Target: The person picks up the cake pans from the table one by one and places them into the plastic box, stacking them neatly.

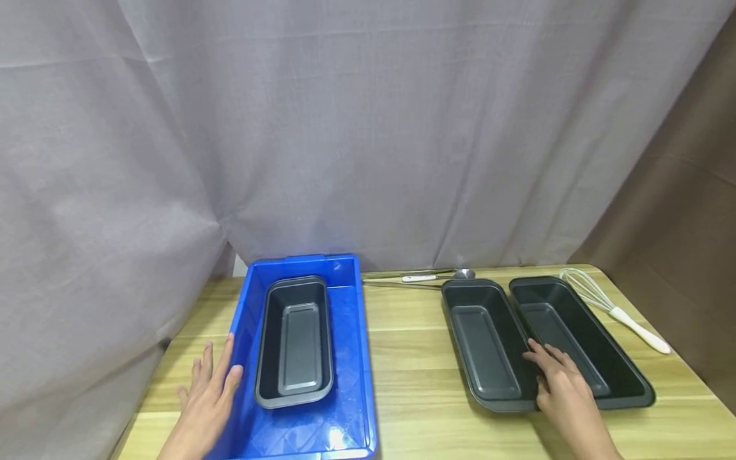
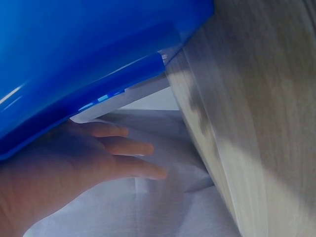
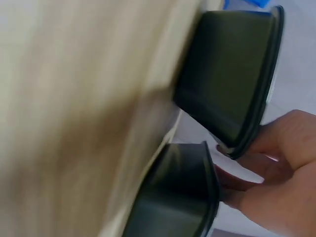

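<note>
My left hand (image 1: 204, 396) lies spread along the left side of the blue plastic bin (image 1: 368, 383), its fingers straight. In the left wrist view the hand is against the bin's rim (image 2: 74, 111). Inside the bin sits a dark loaf pan (image 1: 300, 348). Over to the right, my right hand (image 1: 566, 393) pinches the right rim of the middle loaf pan (image 1: 483, 348), some fingers reaching down between it and the right loaf pan (image 1: 575, 338). The right wrist view shows the thumb and fingers at that pan's rim (image 3: 269, 69).
A whisk (image 1: 615, 310) with a white handle lies beyond the right pan. Along the back edge of the wooden table (image 1: 408, 383) are a spoon-like utensil (image 1: 420, 278) and a thin dark rod (image 1: 402, 285). Grey cloth (image 1: 368, 128) hangs behind.
</note>
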A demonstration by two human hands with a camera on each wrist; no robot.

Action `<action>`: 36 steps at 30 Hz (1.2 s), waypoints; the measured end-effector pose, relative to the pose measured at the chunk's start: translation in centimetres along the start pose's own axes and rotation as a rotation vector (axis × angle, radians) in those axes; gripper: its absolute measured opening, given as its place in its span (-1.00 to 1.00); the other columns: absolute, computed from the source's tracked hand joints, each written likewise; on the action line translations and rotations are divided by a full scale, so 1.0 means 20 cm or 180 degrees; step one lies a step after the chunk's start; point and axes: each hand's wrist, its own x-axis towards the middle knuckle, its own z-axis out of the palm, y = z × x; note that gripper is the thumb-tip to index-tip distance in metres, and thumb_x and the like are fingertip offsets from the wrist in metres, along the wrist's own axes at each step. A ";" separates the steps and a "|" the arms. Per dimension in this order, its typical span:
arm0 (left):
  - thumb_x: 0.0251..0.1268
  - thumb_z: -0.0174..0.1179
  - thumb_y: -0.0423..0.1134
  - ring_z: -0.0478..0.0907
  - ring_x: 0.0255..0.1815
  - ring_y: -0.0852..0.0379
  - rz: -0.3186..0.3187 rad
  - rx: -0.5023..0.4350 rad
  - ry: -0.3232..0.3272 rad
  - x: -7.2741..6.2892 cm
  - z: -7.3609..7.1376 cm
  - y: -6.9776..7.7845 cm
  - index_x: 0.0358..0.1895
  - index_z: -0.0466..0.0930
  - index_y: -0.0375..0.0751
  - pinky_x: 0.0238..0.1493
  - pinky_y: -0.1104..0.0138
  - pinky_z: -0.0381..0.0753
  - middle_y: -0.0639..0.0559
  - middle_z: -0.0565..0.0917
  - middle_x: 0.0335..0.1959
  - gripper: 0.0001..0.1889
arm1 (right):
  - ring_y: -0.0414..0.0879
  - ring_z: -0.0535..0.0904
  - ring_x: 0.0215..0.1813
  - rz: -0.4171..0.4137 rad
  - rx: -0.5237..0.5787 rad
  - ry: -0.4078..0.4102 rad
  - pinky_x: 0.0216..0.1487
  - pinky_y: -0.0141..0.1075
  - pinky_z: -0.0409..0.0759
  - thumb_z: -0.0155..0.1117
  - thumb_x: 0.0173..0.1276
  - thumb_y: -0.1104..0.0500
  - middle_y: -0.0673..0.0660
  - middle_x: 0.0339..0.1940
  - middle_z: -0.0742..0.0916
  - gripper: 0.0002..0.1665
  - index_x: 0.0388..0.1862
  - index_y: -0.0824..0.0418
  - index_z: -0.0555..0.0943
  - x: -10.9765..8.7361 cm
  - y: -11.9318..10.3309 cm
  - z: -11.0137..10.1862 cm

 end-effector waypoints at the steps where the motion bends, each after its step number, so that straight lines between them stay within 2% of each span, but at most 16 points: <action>1: 0.89 -0.25 0.06 -0.28 0.68 -0.83 -0.0002 -0.0008 0.0006 0.00 0.00 0.00 0.85 -0.17 -0.07 0.40 -0.77 -0.32 -0.63 -0.23 0.75 -0.31 | 0.62 0.53 0.34 -0.0022 0.0010 0.0038 0.17 0.57 0.54 0.29 0.10 0.73 0.57 0.35 0.67 -0.52 0.03 0.54 0.73 0.00 0.00 0.01; 6: 0.89 -0.25 0.06 -0.28 0.68 -0.83 0.0030 -0.0048 0.0042 0.00 0.00 -0.01 0.84 -0.14 -0.09 0.46 -0.73 -0.25 -0.64 -0.21 0.75 -0.31 | 0.51 0.58 0.32 -0.0166 0.0012 0.0206 -0.03 0.38 0.65 0.24 0.00 0.76 0.55 0.29 0.72 -0.49 -0.06 0.51 0.77 -0.01 -0.01 0.03; 10: 0.89 -0.25 0.06 -0.29 0.69 -0.82 -0.0004 -0.0090 0.0010 0.00 -0.01 0.00 0.84 -0.14 -0.09 0.52 -0.67 -0.20 -0.62 -0.24 0.76 -0.31 | 0.33 0.69 0.18 -0.0298 0.0036 0.0188 -0.20 0.16 0.70 0.39 -0.01 0.71 0.46 0.27 0.76 -0.49 -0.07 0.39 0.82 0.00 -0.02 0.04; 14: 0.89 -0.27 0.09 -0.29 0.71 -0.77 -0.0094 -0.0087 -0.0079 0.01 -0.01 0.00 0.85 -0.18 -0.04 0.54 -0.65 -0.14 -0.57 -0.27 0.78 -0.31 | -0.15 0.75 -0.12 -0.0233 0.0328 0.0048 -0.31 -0.25 0.71 0.58 0.04 0.62 0.38 0.33 0.76 -0.51 -0.07 0.24 0.84 0.00 -0.03 0.06; 15: 0.89 -0.28 0.10 -0.29 0.71 -0.77 -0.0106 -0.0088 -0.0098 0.01 -0.02 0.01 0.85 -0.18 -0.03 0.55 -0.64 -0.14 -0.56 -0.27 0.78 -0.30 | -0.28 0.70 -0.19 -0.0173 0.0424 0.0018 -0.32 -0.33 0.69 0.62 0.06 0.58 0.36 0.26 0.81 -0.52 -0.07 0.20 0.85 0.00 -0.03 0.06; 18: 0.89 -0.28 0.10 -0.29 0.71 -0.76 -0.0119 -0.0095 -0.0135 0.01 -0.02 0.01 0.85 -0.19 -0.03 0.55 -0.63 -0.13 -0.56 -0.28 0.78 -0.30 | -0.51 0.56 -0.28 0.0009 0.0710 -0.0088 -0.31 -0.45 0.67 0.66 0.12 0.51 0.18 -0.02 0.89 -0.56 -0.04 0.19 0.84 0.00 -0.02 0.06; 20: 0.89 -0.28 0.10 -0.28 0.71 -0.76 -0.0112 -0.0102 -0.0139 0.01 -0.02 0.01 0.85 -0.20 -0.03 0.55 -0.63 -0.12 -0.56 -0.28 0.78 -0.30 | -0.50 0.51 -0.30 0.0111 0.0868 -0.0151 -0.31 -0.45 0.63 0.66 0.17 0.47 -0.01 -0.18 0.85 -0.60 -0.02 0.22 0.83 0.00 0.00 0.07; 22: 0.90 -0.29 0.10 -0.27 0.71 -0.76 -0.0113 -0.0105 -0.0138 0.01 -0.01 0.01 0.85 -0.20 -0.02 0.55 -0.63 -0.11 -0.56 -0.28 0.78 -0.30 | -0.46 0.51 -0.32 0.0153 0.1100 -0.0250 -0.31 -0.45 0.59 0.63 0.22 0.45 -0.23 -0.05 0.81 -0.59 0.05 0.28 0.80 0.00 0.02 0.08; 24: 0.89 -0.30 0.11 -0.27 0.72 -0.75 -0.0119 -0.0109 -0.0144 0.01 -0.01 0.01 0.85 -0.22 0.00 0.55 -0.63 -0.12 -0.55 -0.27 0.79 -0.30 | -0.49 0.54 -0.25 0.0239 0.1488 -0.0480 -0.29 -0.47 0.58 0.56 0.35 0.42 -0.32 0.08 0.76 -0.58 0.18 0.26 0.76 -0.01 0.04 0.08; 26: 0.90 -0.31 0.11 -0.27 0.72 -0.74 -0.0133 -0.0123 -0.0158 0.00 -0.01 0.01 0.86 -0.23 0.02 0.55 -0.62 -0.12 -0.54 -0.28 0.79 -0.30 | -0.44 0.57 -0.31 0.0326 0.1931 -0.0813 -0.32 -0.42 0.60 0.44 0.52 0.35 -0.39 0.26 0.66 -0.56 0.33 0.23 0.69 -0.01 0.07 0.08; 28: 0.90 -0.32 0.12 -0.28 0.73 -0.73 -0.0148 -0.0135 -0.0175 0.00 -0.01 0.01 0.86 -0.25 0.04 0.55 -0.62 -0.13 -0.52 -0.29 0.80 -0.30 | -0.37 0.62 -0.35 0.0409 0.2488 -0.1256 -0.36 -0.36 0.66 0.27 0.67 0.30 -0.30 0.41 0.56 -0.50 0.52 0.17 0.55 -0.01 0.09 0.08; 29: 0.90 -0.32 0.12 -0.28 0.73 -0.73 -0.0149 -0.0142 -0.0179 -0.01 0.00 0.01 0.86 -0.25 0.04 0.55 -0.62 -0.13 -0.52 -0.29 0.80 -0.30 | -0.32 0.69 -0.34 0.0469 0.2780 -0.1508 -0.37 -0.34 0.68 0.17 0.74 0.27 -0.15 0.51 0.48 -0.46 0.61 0.09 0.46 -0.02 0.09 0.09; 32: 0.89 -0.32 0.13 -0.27 0.73 -0.72 -0.0149 -0.0160 -0.0190 -0.01 -0.01 0.01 0.86 -0.24 0.06 0.55 -0.62 -0.12 -0.51 -0.28 0.80 -0.30 | -0.06 0.81 -0.32 0.0582 0.3618 -0.2152 -0.44 -0.31 0.72 -0.03 0.82 0.26 0.20 0.81 -0.10 -0.26 0.82 -0.13 0.10 -0.03 0.10 0.12; 34: 0.89 -0.32 0.13 -0.24 0.73 -0.71 -0.0132 -0.0154 -0.0182 -0.01 -0.01 0.00 0.86 -0.24 0.06 0.56 -0.61 -0.08 -0.51 -0.27 0.80 -0.31 | 0.07 0.83 -0.19 0.0673 0.4070 -0.2431 -0.34 -0.27 0.81 -0.10 0.84 0.27 0.21 0.76 -0.55 -0.12 0.86 -0.30 -0.17 -0.04 0.10 0.16; 35: 0.90 -0.33 0.13 -0.22 0.73 -0.71 -0.0127 -0.0147 -0.0180 -0.01 -0.01 0.00 0.86 -0.25 0.06 0.55 -0.61 -0.06 -0.52 -0.27 0.80 -0.31 | 0.18 0.81 0.06 0.0694 0.4302 -0.2494 -0.22 -0.21 0.86 -0.13 0.84 0.29 0.20 0.66 -0.73 -0.05 0.85 -0.37 -0.28 -0.05 0.09 0.18; 36: 0.90 -0.33 0.13 -0.20 0.73 -0.71 -0.0121 -0.0138 -0.0175 -0.01 -0.02 0.00 0.86 -0.25 0.05 0.55 -0.60 -0.03 -0.52 -0.26 0.80 -0.31 | 0.21 0.77 0.17 0.0712 0.4552 -0.2527 -0.09 -0.14 0.88 -0.16 0.84 0.31 0.11 0.59 -0.84 -0.01 0.83 -0.43 -0.35 -0.05 0.08 0.20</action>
